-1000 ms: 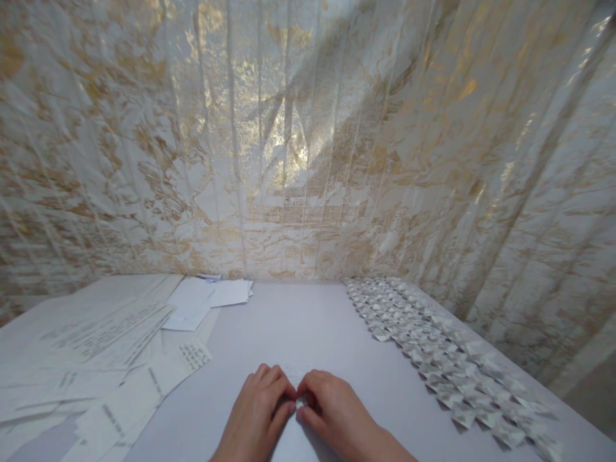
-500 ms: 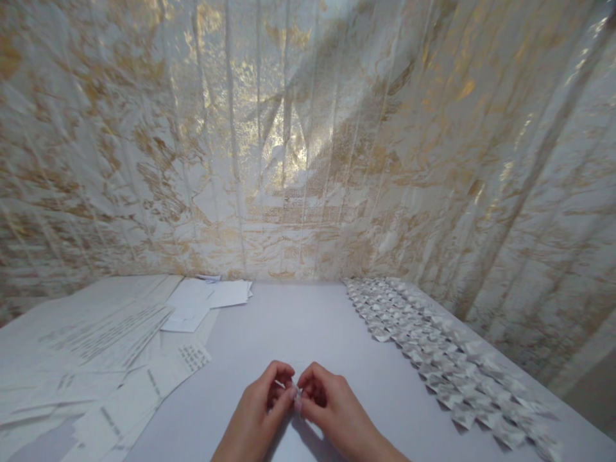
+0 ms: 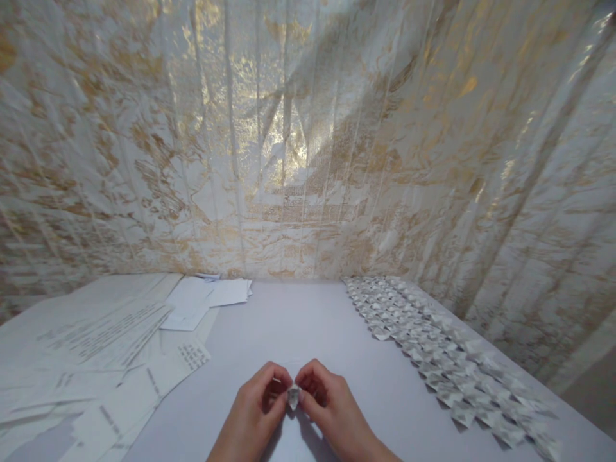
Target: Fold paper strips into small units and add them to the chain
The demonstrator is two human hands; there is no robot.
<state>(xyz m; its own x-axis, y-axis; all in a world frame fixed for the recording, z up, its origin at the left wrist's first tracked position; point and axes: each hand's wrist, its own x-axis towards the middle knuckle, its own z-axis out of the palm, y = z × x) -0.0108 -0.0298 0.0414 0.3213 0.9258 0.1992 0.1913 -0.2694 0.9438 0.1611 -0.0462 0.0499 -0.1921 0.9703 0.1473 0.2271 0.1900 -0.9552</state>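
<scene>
A small folded piece of paper (image 3: 293,398), pale with grey print, is pinched between my two hands just above the white table (image 3: 289,333). My left hand (image 3: 257,407) grips its left side with thumb and forefinger, the other fingers curled in. From the right, my right hand (image 3: 334,404) holds the opposite side in the same kind of pinch. The fingertips of both hands nearly meet around the paper, and its lower point shows between the thumbs. How its far side is folded is hidden.
Along the right side lie rows of many small folded paper pieces (image 3: 447,359), closely packed. Printed paper sheets (image 3: 120,333) overlap on the left. Blank white slips (image 3: 192,305) lie at the back left. A white and gold curtain (image 3: 298,160) hangs behind the table.
My thumbs have moved slightly apart, and more of the folded paper shows between them. The sheets and the rows of folded pieces stay where they were.
</scene>
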